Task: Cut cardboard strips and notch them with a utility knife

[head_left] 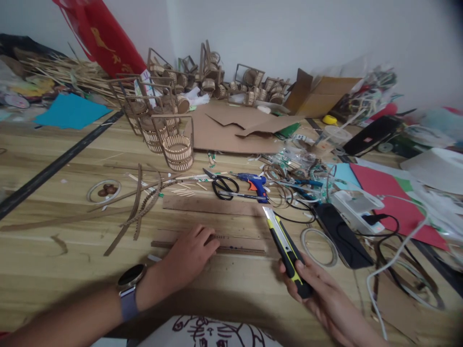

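One utility knife (288,251), one glue gun (257,183), one wristwatch (130,276), one phone (343,236).

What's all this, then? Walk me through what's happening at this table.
A person is working with cardboard. Their right hand grips a utility knife, its blade out and pointing away from them. Their left hand rests palm down on a cardboard strip. Beyond the hands lie black-handled scissors and a blue glue gun, with a slatted basket standing farther back.
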Tool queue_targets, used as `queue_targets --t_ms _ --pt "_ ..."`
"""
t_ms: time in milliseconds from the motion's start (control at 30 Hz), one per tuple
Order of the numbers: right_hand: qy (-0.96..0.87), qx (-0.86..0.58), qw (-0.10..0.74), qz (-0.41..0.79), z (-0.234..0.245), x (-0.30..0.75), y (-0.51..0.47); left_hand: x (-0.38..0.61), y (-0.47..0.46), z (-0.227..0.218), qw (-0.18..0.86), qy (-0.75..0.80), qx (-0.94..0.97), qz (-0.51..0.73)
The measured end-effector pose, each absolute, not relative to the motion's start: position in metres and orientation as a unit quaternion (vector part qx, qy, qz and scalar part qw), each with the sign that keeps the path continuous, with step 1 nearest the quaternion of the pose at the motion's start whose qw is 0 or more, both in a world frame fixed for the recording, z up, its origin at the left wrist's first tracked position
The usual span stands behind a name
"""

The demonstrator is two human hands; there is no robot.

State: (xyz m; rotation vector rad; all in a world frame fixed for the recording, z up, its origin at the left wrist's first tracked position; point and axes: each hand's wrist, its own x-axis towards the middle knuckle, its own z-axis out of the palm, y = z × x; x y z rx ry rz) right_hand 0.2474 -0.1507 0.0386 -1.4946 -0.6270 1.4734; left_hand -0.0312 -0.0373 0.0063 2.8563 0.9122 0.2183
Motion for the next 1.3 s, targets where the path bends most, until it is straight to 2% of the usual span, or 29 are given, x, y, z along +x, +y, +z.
queue_targets --t_ms 267,633,933,1300 --pt "-0.268 -0.608 0.457 0.592 0.055 0.232 -0.153 -0.031 -0.037 0.007 0.069 0.305 0.948 0.062" --pt "-0.282 -0.594 0.451 0.603 0.035 0.243 -0.150 -0.032 -0.039 0.003 0.061 0.310 0.946 0.070" --pt "-0.277 -0.596 0.458 0.598 0.054 0.228 -0.155 -0.031 -0.039 0.006 0.068 0.308 0.947 0.059" --pt "-0.246 -0.589 0.501 0.584 0.044 0.223 -0.152 -0.032 -0.041 0.006 0.068 0.312 0.946 0.062"
